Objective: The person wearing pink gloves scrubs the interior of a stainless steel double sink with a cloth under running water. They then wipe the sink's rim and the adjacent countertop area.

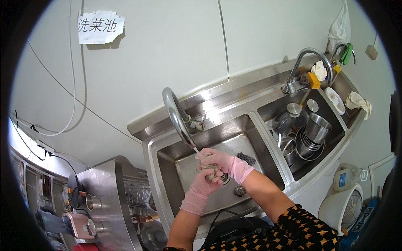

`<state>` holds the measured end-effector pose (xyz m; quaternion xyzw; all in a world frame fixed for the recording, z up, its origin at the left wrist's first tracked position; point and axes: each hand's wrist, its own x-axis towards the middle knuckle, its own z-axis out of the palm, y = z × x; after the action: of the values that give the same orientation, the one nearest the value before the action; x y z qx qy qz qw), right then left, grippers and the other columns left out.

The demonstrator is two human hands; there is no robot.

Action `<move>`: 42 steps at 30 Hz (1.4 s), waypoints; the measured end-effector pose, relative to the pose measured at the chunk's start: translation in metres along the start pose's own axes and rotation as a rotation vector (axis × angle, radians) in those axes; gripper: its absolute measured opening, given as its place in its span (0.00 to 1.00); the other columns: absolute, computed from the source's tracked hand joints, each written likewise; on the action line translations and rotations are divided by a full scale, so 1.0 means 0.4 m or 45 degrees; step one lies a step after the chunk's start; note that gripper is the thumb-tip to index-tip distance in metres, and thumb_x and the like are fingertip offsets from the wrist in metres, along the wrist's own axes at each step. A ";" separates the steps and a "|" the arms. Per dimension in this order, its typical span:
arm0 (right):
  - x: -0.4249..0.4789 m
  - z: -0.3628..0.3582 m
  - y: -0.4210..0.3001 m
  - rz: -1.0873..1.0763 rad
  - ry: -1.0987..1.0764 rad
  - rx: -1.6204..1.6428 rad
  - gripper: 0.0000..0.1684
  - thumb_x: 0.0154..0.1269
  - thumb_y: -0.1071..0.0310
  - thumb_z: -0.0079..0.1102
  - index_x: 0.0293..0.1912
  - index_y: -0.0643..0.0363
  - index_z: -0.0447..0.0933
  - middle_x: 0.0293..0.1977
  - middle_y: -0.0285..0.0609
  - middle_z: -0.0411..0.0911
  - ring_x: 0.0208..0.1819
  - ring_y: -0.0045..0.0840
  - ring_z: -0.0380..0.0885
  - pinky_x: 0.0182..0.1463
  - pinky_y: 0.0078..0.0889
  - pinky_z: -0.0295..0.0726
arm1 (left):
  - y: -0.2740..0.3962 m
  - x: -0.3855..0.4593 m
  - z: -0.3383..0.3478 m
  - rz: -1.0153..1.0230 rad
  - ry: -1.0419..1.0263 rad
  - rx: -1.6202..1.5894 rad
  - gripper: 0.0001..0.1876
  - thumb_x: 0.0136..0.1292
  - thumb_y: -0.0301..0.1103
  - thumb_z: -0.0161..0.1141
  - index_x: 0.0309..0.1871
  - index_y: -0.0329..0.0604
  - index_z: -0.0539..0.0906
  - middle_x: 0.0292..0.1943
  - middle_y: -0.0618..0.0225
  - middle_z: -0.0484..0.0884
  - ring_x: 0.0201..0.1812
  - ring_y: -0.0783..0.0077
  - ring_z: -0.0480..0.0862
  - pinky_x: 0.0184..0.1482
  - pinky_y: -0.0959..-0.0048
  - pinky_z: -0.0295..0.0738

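Note:
Both my hands wear pink gloves and meet over the left basin of a stainless steel sink. My right hand and my left hand squeeze a wet, greyish scouring pad or cloth between them; its exact kind cannot be told. Water runs onto it from the curved chrome faucet. Below my hands, a drain opening is partly covered. A round metal strainer lies in the basin beside it, and a dark scouring pad is just beyond my right hand.
The neighbouring basin holds steel cups, glass jugs and other vessels. A yellow sponge and a second faucet are behind it. A steel counter stands at left, a white bucket at lower right.

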<state>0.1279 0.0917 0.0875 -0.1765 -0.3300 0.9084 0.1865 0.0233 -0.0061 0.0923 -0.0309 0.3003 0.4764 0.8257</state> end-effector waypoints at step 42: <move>0.195 -0.048 -0.105 -0.305 0.925 -0.874 0.32 0.56 0.73 0.51 0.62 0.58 0.58 0.25 0.33 0.63 0.27 0.19 0.62 0.30 0.22 0.65 | 0.030 -0.004 -0.129 0.060 0.405 0.628 0.06 0.55 0.34 0.56 0.33 0.44 0.74 0.20 0.72 0.71 0.15 0.78 0.65 0.28 0.73 0.65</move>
<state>0.0781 0.1674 0.0864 -0.4928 -0.5411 0.6000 0.3231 -0.0112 -0.0182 0.0539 0.1035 0.5333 0.3972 0.7397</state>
